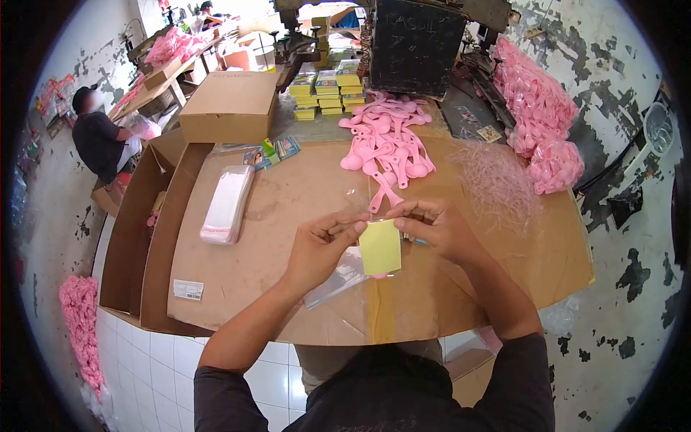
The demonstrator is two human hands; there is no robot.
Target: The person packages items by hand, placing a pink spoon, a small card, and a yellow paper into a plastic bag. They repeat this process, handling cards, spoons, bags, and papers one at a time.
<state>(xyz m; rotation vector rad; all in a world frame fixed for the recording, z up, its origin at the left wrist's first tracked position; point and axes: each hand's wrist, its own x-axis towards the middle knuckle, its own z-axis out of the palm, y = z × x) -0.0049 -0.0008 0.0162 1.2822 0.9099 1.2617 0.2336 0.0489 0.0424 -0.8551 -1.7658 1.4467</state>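
Both hands pinch the top edge of a clear plastic bag with a yellow card [381, 248] in it, above the cardboard-covered table. My left hand [324, 245] grips its upper left corner, fingers closed. At the upper right corner, my right hand [434, 225] is closed on it between thumb and fingers. A bit of pink shows at the bag's lower edge; most of that item is hidden behind the card. Under the left hand lies a flat clear plastic bag [337, 279]. Just beyond the hands is a heap of pink plastic spoons [389, 140].
A stack of clear bags [227, 204] lies left, near a cardboard box [229, 106]. Yellow-edged card stacks [327, 93] stand at the back beside a black machine [415, 47]. Pink bundles [536, 101] and plastic strands [497, 180] are right. Another person [101, 137] sits far left.
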